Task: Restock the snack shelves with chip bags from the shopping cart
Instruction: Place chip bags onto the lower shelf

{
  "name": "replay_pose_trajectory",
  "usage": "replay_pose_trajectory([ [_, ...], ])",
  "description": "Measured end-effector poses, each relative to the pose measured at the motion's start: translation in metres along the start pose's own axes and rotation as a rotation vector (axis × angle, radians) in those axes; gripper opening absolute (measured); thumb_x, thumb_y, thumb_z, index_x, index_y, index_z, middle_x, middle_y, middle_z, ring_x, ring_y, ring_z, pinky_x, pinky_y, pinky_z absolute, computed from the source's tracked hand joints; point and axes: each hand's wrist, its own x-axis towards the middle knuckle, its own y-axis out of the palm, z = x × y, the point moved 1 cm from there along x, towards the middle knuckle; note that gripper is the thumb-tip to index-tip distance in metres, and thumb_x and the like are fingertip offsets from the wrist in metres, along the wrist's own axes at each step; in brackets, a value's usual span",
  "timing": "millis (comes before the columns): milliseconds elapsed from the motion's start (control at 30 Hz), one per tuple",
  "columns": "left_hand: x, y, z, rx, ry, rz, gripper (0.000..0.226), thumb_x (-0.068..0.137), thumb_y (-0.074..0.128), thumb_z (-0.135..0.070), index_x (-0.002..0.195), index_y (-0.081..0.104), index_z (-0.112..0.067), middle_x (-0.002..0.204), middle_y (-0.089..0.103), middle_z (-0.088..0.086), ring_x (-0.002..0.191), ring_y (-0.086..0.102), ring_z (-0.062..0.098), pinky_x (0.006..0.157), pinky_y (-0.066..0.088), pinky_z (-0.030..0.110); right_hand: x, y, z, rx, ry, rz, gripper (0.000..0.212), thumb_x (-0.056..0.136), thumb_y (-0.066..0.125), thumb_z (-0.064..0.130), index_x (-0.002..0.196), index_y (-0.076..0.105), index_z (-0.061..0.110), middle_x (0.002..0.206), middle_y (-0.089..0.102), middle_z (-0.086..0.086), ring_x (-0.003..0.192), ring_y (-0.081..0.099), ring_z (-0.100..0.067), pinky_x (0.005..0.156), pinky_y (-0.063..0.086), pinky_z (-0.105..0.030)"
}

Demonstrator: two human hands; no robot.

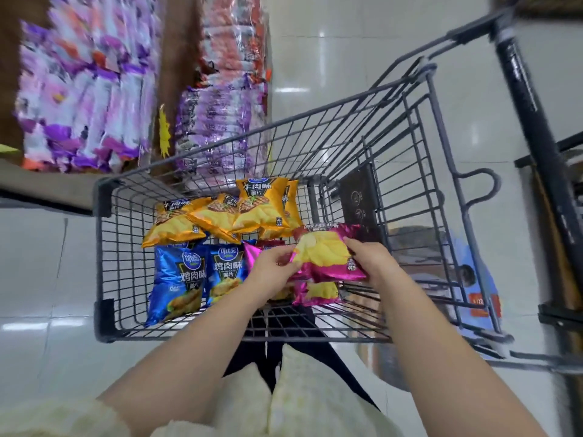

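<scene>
While you hold the magenta chip bag [328, 253] just right of the frame's centre, your left hand [269, 272] pinches its left edge and your right hand [369, 257] curls over its right edge. The bag spans the gap between both sets of fingers, face up, inside the shopping cart [104, 247]. More magenta bags [315, 293] lie directly below it. Left of your hands sit two blue chip bags [176, 279], and above those, toward the cart's far wall, several yellow chip bags [220, 216]. The snack shelves [88, 89] fill the upper left, blurred, stocked with purple packs.
</scene>
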Motion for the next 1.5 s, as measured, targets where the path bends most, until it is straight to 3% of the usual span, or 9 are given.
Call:
replay_pose_trajectory([
  [233,-0.045,-0.055,-0.011,-0.134,0.292,-0.114,0.047,0.082,0.077,-0.011,0.125,0.066,-0.027,0.116,0.068,-0.014,0.104,0.063,-0.001,0.095,0.049,0.018,-0.094,0.035,0.053,0.279,-0.196,0.260,0.037,0.084,0.072,0.032,0.118,0.061,0.020,0.100,0.074,-0.006,0.084,0.070,-0.026,0.075,0.055,-0.039],
  [433,-0.095,-0.144,0.008,-0.461,0.284,-0.328,0.016,0.080,0.072,-0.046,0.094,0.076,-0.041,0.106,0.073,-0.006,0.104,0.067,0.018,0.094,0.053,0.043,-0.163,0.120,0.094,0.178,-0.416,0.443,0.070,0.059,0.089,0.028,0.121,0.057,0.030,0.123,0.064,-0.011,0.103,0.066,-0.036,0.093,0.049,-0.060],
  [600,-0.150,-0.238,0.068,-0.624,0.383,-0.517,0.014,0.090,0.065,-0.004,0.085,0.068,-0.017,0.078,0.069,-0.007,0.077,0.061,0.011,0.084,0.049,0.043,-0.228,0.235,0.096,0.058,-0.598,0.562,0.064,0.067,0.078,0.004,0.122,0.053,0.027,0.110,0.067,-0.011,0.086,0.068,-0.023,0.070,0.056,-0.037],
  [867,-0.273,-0.405,0.206,-0.850,0.378,-0.612,0.046,0.063,0.082,-0.020,0.104,0.063,-0.024,0.103,0.068,0.006,0.090,0.068,0.021,0.086,0.055,0.041,-0.314,0.464,0.040,-0.055,-0.694,0.833,0.078,0.057,0.085,0.001,0.125,0.050,0.018,0.108,0.071,-0.003,0.097,0.067,-0.024,0.087,0.055,-0.044],
  [967,-0.315,-0.455,0.251,-0.920,0.381,-0.688,0.029,0.080,0.075,-0.009,0.101,0.063,-0.025,0.100,0.070,0.005,0.076,0.070,0.014,0.070,0.056,0.027,-0.349,0.544,0.020,-0.094,-0.675,0.921,0.072,0.066,0.073,0.000,0.131,0.043,0.011,0.110,0.068,-0.006,0.096,0.067,-0.022,0.083,0.057,-0.039],
  [1100,-0.363,-0.509,0.306,-1.011,0.395,-0.800,0.045,0.068,0.082,-0.011,0.109,0.065,-0.021,0.107,0.071,0.011,0.085,0.069,0.023,0.085,0.053,0.040,-0.390,0.634,0.006,-0.255,-0.725,1.029,0.066,0.071,0.075,-0.002,0.129,0.046,0.011,0.118,0.067,-0.012,0.106,0.065,-0.026,0.091,0.054,-0.044],
  [1233,-0.394,-0.553,0.343,-1.097,0.395,-0.946,0.035,0.084,0.072,-0.006,0.114,0.062,-0.021,0.099,0.071,0.005,0.078,0.068,0.021,0.075,0.057,0.039,-0.427,0.714,0.003,-0.401,-0.797,1.111,0.059,0.070,0.073,0.007,0.126,0.056,0.015,0.123,0.066,-0.012,0.112,0.063,-0.030,0.096,0.050,-0.045],
  [1400,-0.417,-0.638,0.353,-1.160,0.431,-1.176,0.039,0.089,0.065,-0.002,0.126,0.056,-0.011,0.101,0.068,0.010,0.083,0.064,0.027,0.088,0.052,0.052,-0.475,0.819,0.033,-0.500,-0.889,1.166,0.047,0.080,0.072,0.000,0.122,0.061,0.018,0.109,0.070,-0.006,0.086,0.070,-0.015,0.073,0.057,-0.030],
  [1500,-0.423,-0.702,0.349,-1.181,0.466,-1.285,0.033,0.090,0.063,-0.002,0.119,0.059,-0.014,0.095,0.067,0.007,0.083,0.063,0.026,0.086,0.053,0.049,-0.497,0.887,0.059,-0.507,-0.964,1.204,0.050,0.079,0.072,0.002,0.125,0.060,0.018,0.116,0.070,-0.008,0.105,0.066,-0.027,0.092,0.053,-0.042],
])
